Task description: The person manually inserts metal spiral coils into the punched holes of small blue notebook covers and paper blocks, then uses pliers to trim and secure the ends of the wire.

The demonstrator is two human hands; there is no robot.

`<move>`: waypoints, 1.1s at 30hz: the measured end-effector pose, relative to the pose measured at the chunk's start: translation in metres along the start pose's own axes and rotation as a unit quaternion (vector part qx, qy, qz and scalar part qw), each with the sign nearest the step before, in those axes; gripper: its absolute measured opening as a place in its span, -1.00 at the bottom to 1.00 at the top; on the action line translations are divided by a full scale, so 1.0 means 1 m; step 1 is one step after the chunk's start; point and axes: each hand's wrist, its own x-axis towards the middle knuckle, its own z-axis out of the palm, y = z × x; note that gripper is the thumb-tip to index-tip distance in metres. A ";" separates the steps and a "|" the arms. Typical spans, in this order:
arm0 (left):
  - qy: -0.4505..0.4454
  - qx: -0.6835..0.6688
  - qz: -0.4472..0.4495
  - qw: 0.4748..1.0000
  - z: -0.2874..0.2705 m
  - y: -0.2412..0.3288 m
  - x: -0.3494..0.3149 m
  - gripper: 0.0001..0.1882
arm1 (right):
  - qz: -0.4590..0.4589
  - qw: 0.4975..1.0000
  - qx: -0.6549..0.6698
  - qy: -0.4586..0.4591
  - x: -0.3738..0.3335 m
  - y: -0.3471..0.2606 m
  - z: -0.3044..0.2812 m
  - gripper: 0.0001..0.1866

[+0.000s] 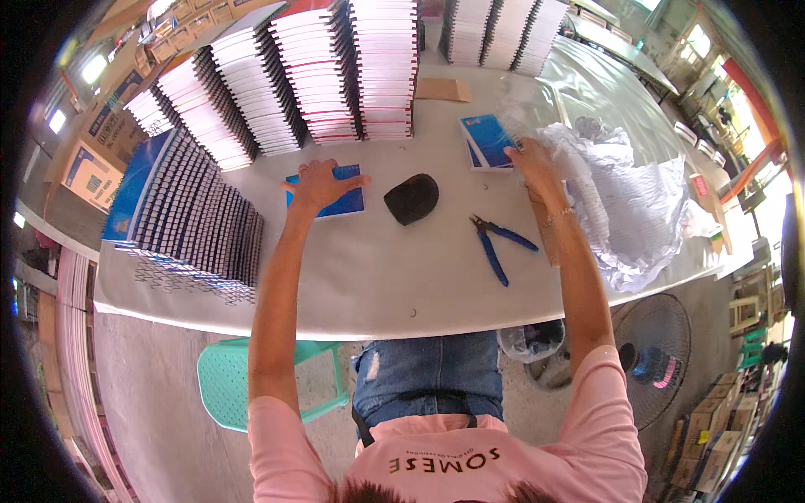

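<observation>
My left hand lies with fingers spread on a small blue notebook that is flat on the table. Farther right, my right hand grips the right edge of another blue notebook; its lower left corner looks doubled, and I cannot tell whether that is a second book or a lifted cover. Between the hands rests a dark, rounded pad. Nearer to me, blue-handled cutting pliers lie with their handles apart, beside my right forearm.
Tall stacks of wire-bound notebooks line the far left, with more stacks at the back. A blue-covered stack stands at the left. Crumpled white wrapping covers the right side. Below are a green stool and a fan.
</observation>
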 end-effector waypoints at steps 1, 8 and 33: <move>0.021 -0.012 0.004 1.000 0.005 -0.001 -0.002 -0.08 | 0.022 0.999 0.016 -0.031 0.003 0.001 -0.002 -0.57; 0.234 -0.006 0.081 0.969 0.011 0.016 -0.036 -0.48 | 0.070 0.986 0.139 -0.062 0.000 0.002 -0.007 -0.49; 0.211 -0.005 0.282 0.936 0.037 0.100 -0.203 -0.63 | -0.189 0.945 0.251 -0.088 -0.209 -0.095 -0.046 -0.55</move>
